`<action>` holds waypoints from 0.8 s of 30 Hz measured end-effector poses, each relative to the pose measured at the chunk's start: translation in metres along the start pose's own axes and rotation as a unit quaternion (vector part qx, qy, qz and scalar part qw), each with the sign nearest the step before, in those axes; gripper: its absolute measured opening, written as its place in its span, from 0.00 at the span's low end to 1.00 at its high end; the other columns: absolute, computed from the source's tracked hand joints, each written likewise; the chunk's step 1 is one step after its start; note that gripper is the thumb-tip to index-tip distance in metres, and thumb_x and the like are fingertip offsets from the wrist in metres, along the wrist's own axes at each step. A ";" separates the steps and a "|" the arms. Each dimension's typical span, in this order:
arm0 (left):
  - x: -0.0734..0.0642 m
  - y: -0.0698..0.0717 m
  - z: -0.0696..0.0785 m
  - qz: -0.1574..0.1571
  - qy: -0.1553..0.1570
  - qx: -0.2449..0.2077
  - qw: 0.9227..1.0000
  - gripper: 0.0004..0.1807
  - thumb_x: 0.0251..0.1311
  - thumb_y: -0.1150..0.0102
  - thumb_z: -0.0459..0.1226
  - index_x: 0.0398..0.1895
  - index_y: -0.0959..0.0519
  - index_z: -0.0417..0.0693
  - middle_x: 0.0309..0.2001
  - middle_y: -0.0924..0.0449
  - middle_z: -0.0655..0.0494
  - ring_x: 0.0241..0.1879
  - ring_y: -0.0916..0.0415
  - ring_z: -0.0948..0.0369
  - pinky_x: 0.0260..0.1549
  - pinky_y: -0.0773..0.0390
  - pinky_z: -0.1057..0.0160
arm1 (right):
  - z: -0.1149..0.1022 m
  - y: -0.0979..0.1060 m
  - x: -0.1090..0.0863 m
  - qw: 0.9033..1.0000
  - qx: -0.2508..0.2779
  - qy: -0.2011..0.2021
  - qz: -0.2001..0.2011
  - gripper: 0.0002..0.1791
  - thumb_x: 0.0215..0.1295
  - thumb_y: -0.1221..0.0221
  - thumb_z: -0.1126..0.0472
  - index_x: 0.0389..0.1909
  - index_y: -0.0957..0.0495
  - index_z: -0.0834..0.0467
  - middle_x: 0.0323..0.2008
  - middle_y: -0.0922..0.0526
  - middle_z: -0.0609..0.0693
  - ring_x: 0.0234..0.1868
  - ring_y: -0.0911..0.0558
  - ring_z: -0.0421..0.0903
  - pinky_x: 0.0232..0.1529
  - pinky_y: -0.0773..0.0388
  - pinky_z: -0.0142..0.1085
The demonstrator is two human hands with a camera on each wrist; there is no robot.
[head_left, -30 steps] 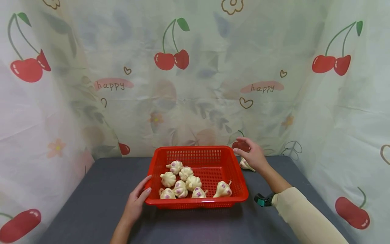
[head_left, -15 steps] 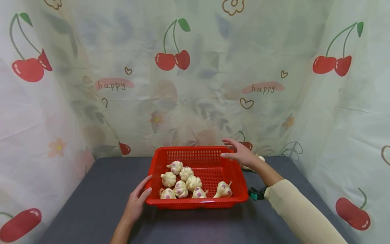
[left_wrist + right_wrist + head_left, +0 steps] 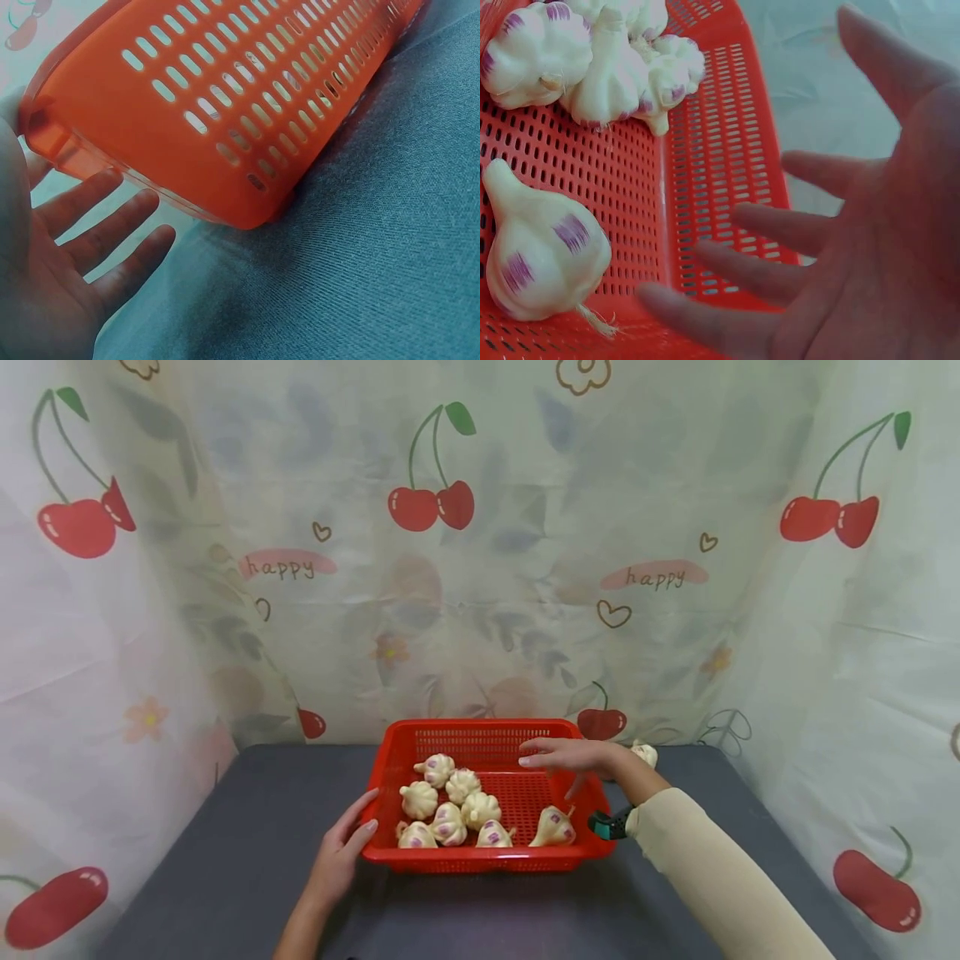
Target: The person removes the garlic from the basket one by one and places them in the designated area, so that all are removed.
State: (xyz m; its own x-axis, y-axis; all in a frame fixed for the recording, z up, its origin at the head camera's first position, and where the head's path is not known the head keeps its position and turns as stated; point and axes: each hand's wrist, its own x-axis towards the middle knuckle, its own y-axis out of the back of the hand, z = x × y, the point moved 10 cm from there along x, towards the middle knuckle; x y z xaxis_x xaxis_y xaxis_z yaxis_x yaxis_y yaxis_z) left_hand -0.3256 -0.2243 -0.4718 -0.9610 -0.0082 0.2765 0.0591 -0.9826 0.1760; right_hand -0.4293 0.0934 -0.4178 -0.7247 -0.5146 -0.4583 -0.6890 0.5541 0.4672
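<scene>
A red plastic basket [image 3: 487, 853] with slotted walls holds several white garlic bulbs [image 3: 448, 825], mostly grouped on its left side. One bulb, a garlic with purple marks [image 3: 555, 827], lies alone at the front right; in the right wrist view this lone garlic [image 3: 551, 255] is close to my fingers. My right hand [image 3: 577, 760] hovers over the basket's right side, fingers spread and nothing held. At the left rim, my left hand [image 3: 333, 860] touches the basket. The left wrist view shows that hand's fingers [image 3: 124, 274] extended beside the outer wall.
Beyond the basket's right side, garlic [image 3: 645, 753] lies on the dark grey table [image 3: 247, 852], partly hidden by my right forearm. A curtain printed with cherries [image 3: 487, 635] surrounds the table at the back and sides. A black band [image 3: 611, 825] circles my right wrist.
My right hand has moved left from beside the garlic outside the basket to over the basket's right side, its fingers flattening out. My left hand and the basket stay in place.
</scene>
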 end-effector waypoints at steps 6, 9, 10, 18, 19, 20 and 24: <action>0.000 -0.001 -0.002 -0.002 0.001 0.008 1.000 0.26 0.71 0.50 0.36 0.71 0.35 0.48 0.68 0.36 0.41 0.60 0.31 0.44 0.48 0.26 0.69 | 0.014 -0.016 0.005 0.996 -0.028 -0.067 -0.047 0.43 0.60 0.41 0.36 0.73 0.40 0.50 0.71 0.41 0.57 0.66 0.37 0.66 0.43 0.21 0.55; 0.000 -0.001 -0.002 -0.003 0.006 0.009 1.000 0.26 0.71 0.50 0.37 0.71 0.35 0.49 0.69 0.37 0.41 0.61 0.32 0.45 0.49 0.26 0.68 | 0.020 -0.022 0.006 0.993 -0.035 -0.092 -0.059 0.45 0.58 0.40 0.34 0.73 0.39 0.50 0.70 0.39 0.56 0.63 0.33 0.63 0.45 0.21 0.55; 0.000 -0.002 -0.002 -0.004 0.007 0.010 1.000 0.26 0.71 0.50 0.37 0.71 0.35 0.49 0.69 0.37 0.42 0.61 0.32 0.45 0.49 0.26 0.68 | 0.021 -0.023 0.007 0.992 -0.038 -0.099 -0.063 0.45 0.58 0.39 0.34 0.73 0.39 0.50 0.70 0.39 0.56 0.62 0.31 0.62 0.45 0.22 0.55; -0.001 -0.001 -0.001 -0.003 0.009 0.007 1.000 0.26 0.71 0.49 0.39 0.71 0.35 0.50 0.69 0.37 0.43 0.60 0.31 0.46 0.47 0.26 0.70 | 0.028 -0.032 0.012 0.988 -0.060 -0.125 -0.073 0.45 0.56 0.37 0.35 0.71 0.37 0.52 0.68 0.35 0.57 0.59 0.28 0.61 0.46 0.23 0.56; -0.001 -0.001 -0.001 -0.003 0.007 0.008 1.000 0.26 0.71 0.49 0.39 0.71 0.35 0.50 0.69 0.37 0.42 0.60 0.31 0.46 0.47 0.27 0.70 | 0.029 -0.033 0.013 0.987 -0.061 -0.127 -0.075 0.44 0.56 0.37 0.36 0.70 0.36 0.52 0.68 0.34 0.58 0.59 0.28 0.61 0.47 0.23 0.56; -0.001 -0.001 -0.001 -0.002 0.005 0.007 1.000 0.26 0.71 0.49 0.39 0.71 0.35 0.50 0.69 0.37 0.42 0.60 0.31 0.46 0.47 0.27 0.70 | 0.030 -0.035 0.014 0.987 -0.061 -0.129 -0.077 0.43 0.57 0.36 0.37 0.70 0.35 0.52 0.67 0.34 0.58 0.59 0.28 0.61 0.47 0.23 0.56; -0.002 0.000 0.000 -0.003 -0.006 0.011 1.000 0.26 0.71 0.50 0.38 0.72 0.36 0.49 0.69 0.37 0.42 0.60 0.31 0.46 0.48 0.27 0.70 | 0.034 -0.041 0.015 0.985 -0.057 -0.140 -0.087 0.41 0.57 0.35 0.40 0.68 0.34 0.54 0.64 0.32 0.56 0.59 0.28 0.61 0.48 0.24 0.57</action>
State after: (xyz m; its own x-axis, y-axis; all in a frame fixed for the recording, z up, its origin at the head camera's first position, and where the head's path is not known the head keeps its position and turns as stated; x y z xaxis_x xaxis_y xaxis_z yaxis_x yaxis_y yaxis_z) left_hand -0.3239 -0.2243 -0.4727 -0.9578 0.0008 0.2874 0.0586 -0.9785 0.1980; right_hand -0.4117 0.0855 -0.4699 -0.5751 -0.3857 -0.7214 -0.8105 0.3883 0.4385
